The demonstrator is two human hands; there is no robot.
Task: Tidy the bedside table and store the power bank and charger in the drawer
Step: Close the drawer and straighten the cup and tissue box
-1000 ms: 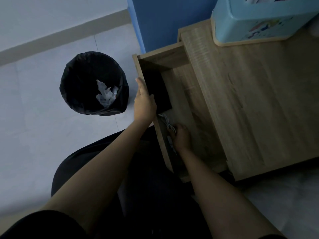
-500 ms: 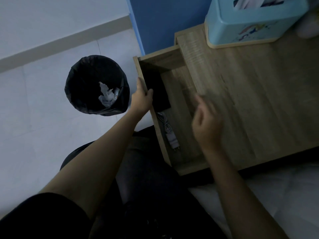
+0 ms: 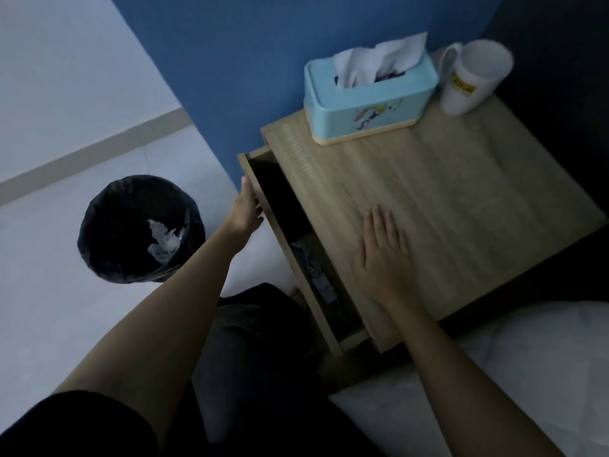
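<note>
Closing: drawer (image 3: pixel 298 268) long front lies against left hand (image 3: pixel 245 209), thumb hooked over its rim.
Right hand (image 3: pixel 382 255): flat on bedside table (image 3: pixel 461 192), beside drawer.

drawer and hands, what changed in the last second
The right hand let go of the charger, left the drawer and now lies flat on the table top. The left hand, holding the drawer front, pushed it partly in. The bin stayed put.

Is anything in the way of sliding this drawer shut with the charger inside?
Nothing visible does. The charger lies inside the drawer, not across its edge. The right hand rests flat on the table top, clear of the gap; the left hand grips the drawer's front. The drawer's far end is too dark to judge.
</note>
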